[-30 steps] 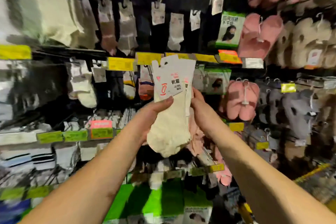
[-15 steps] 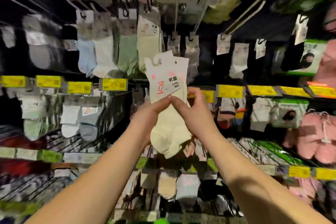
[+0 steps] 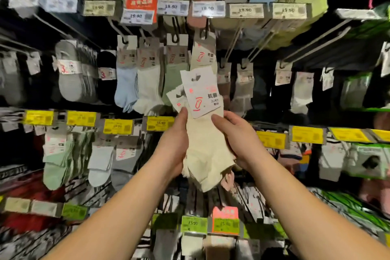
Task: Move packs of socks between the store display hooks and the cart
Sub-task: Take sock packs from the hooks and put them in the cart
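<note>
Both of my hands hold a small bunch of cream sock packs (image 3: 207, 154) with white card headers, raised in front of the display. My left hand (image 3: 174, 143) grips the bunch from the left, thumb near the cards. My right hand (image 3: 236, 139) grips its right side, fingers curled over the fabric. Just above the cards hangs a matching cream pack (image 3: 203, 53) on a display hook (image 3: 203, 32). To its left hang a green pack (image 3: 175, 65), a white pack (image 3: 147, 74) and a blue pack (image 3: 126, 78). The cart is out of view.
Long metal hooks (image 3: 259, 42) jut out from the upper row to the right. White price tags (image 3: 207, 8) line the top rail, yellow tags (image 3: 159, 123) the middle rail. More sock packs hang on the lower rows, with green boxed items (image 3: 367, 160) at right.
My view has swung left and up along the display. The cream packs have risen toward the upper hook row, and my right hand has shifted from the front to the right side of the bunch.
</note>
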`<state>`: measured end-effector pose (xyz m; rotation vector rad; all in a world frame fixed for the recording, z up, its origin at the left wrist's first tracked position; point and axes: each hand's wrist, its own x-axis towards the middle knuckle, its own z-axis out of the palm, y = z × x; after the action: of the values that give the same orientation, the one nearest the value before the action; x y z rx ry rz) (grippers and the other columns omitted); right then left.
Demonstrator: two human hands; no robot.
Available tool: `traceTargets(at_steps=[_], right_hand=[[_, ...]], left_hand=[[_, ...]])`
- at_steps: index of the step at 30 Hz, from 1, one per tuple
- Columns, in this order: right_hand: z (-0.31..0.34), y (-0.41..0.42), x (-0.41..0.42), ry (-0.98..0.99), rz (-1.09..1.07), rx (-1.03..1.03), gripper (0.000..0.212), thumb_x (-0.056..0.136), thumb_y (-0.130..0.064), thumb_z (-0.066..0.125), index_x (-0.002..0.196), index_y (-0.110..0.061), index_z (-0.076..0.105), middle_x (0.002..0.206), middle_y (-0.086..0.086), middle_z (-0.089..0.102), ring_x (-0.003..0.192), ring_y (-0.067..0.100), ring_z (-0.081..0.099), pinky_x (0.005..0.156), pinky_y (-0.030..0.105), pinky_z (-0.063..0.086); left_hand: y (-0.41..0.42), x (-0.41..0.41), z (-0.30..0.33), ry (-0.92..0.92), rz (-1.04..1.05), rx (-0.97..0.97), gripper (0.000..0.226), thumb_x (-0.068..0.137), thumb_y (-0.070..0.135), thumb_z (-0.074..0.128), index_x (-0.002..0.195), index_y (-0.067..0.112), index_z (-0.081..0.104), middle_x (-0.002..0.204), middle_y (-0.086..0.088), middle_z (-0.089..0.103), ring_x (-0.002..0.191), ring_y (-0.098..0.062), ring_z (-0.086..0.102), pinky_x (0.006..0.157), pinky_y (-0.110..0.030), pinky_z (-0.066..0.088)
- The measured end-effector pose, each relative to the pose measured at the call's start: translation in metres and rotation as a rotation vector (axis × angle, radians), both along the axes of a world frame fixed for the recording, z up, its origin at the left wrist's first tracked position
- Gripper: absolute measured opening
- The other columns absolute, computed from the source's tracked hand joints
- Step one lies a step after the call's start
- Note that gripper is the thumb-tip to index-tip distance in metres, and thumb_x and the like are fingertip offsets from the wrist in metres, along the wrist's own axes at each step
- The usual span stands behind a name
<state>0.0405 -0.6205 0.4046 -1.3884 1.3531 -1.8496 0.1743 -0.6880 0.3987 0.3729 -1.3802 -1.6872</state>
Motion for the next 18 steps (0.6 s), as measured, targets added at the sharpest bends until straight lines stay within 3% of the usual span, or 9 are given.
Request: traceTargets(at_steps=[3,4,7,9,10,13,15,16,18], right_hand=[[0.009,-0.008,0.0,0.084,-0.062,0.007,0.029,0.081,-0.03,0.058,0.105,-0.019,0.071,0.104,0.0,0.077,0.102,0.022,0.071,0.092,0.043,0.054],[0.013,-0.009,0.0,0.108,-0.066,0.001,0.034,0.078,-0.03,0.055,0.105,-0.017,0.07,0.105,0.002,0.077,0.103,0.022,0.07,0.09,0.041,0.052],[0.022,-0.01,0.001,0.062,-0.007,-0.039,0.023,0.096,-0.031,0.058,0.112,-0.018,0.067,0.112,0.001,0.075,0.101,0.008,0.069,0.081,0.022,0.051],[0.031,-0.009,0.002,0.139,-0.031,-0.053,0.03,0.104,-0.042,0.048,0.124,-0.026,0.063,0.115,-0.012,0.072,0.098,-0.007,0.066,0.07,0.004,0.045],[0.034,-0.01,-0.002,0.195,-0.065,-0.059,0.034,0.104,-0.046,0.045,0.127,-0.029,0.063,0.115,-0.015,0.071,0.098,-0.01,0.064,0.067,0.003,0.044],[0.045,-0.015,-0.009,0.178,-0.032,-0.074,0.034,0.102,-0.049,0.048,0.125,-0.031,0.065,0.114,-0.015,0.073,0.103,0.002,0.068,0.087,0.022,0.052],[0.051,-0.021,-0.013,0.069,0.035,-0.087,0.033,0.101,-0.048,0.053,0.124,-0.029,0.066,0.115,-0.01,0.074,0.107,0.01,0.07,0.099,0.04,0.053],[0.055,-0.023,-0.015,0.031,0.05,-0.092,0.032,0.101,-0.046,0.054,0.124,-0.027,0.066,0.115,-0.007,0.075,0.107,0.014,0.071,0.1,0.045,0.053],[0.068,-0.028,-0.026,-0.037,0.056,-0.119,0.032,0.101,-0.042,0.055,0.126,-0.023,0.064,0.114,-0.003,0.075,0.105,0.019,0.072,0.097,0.047,0.055]], left_hand=[[-0.006,-0.004,0.007,0.005,-0.02,-0.004,0.044,0.099,0.052,0.052,0.13,0.023,0.064,0.119,-0.003,0.074,0.109,-0.022,0.071,0.101,-0.045,0.052],[-0.003,-0.004,0.011,0.013,0.006,-0.018,0.042,0.1,0.049,0.053,0.132,0.023,0.061,0.12,-0.002,0.073,0.11,-0.022,0.07,0.099,-0.045,0.053],[-0.001,-0.006,0.019,0.097,0.034,-0.051,0.036,0.104,0.038,0.05,0.135,0.022,0.057,0.118,-0.004,0.074,0.107,-0.022,0.072,0.088,-0.039,0.058],[0.001,-0.008,0.024,0.105,0.04,-0.081,0.036,0.104,0.038,0.048,0.135,0.022,0.058,0.119,-0.004,0.073,0.109,-0.024,0.071,0.096,-0.045,0.055],[0.003,-0.008,0.027,0.107,0.06,-0.088,0.035,0.105,0.039,0.048,0.134,0.023,0.058,0.12,-0.003,0.073,0.11,-0.024,0.071,0.099,-0.047,0.053],[0.0,-0.007,0.034,0.083,0.148,-0.115,0.031,0.102,0.045,0.051,0.126,0.028,0.061,0.119,0.001,0.073,0.104,-0.018,0.072,0.093,-0.037,0.056],[-0.002,-0.005,0.038,0.016,0.285,-0.185,0.024,0.102,0.048,0.05,0.116,0.03,0.06,0.112,0.01,0.07,0.093,-0.007,0.067,0.069,-0.014,0.054],[-0.003,-0.002,0.039,0.014,0.354,-0.198,0.018,0.103,0.045,0.049,0.113,0.032,0.056,0.114,0.013,0.066,0.091,-0.006,0.061,0.065,-0.009,0.048],[-0.007,0.001,0.04,0.052,0.397,-0.197,0.026,0.104,0.039,0.049,0.123,0.025,0.058,0.13,0.005,0.063,0.106,-0.011,0.06,0.079,-0.018,0.045]])
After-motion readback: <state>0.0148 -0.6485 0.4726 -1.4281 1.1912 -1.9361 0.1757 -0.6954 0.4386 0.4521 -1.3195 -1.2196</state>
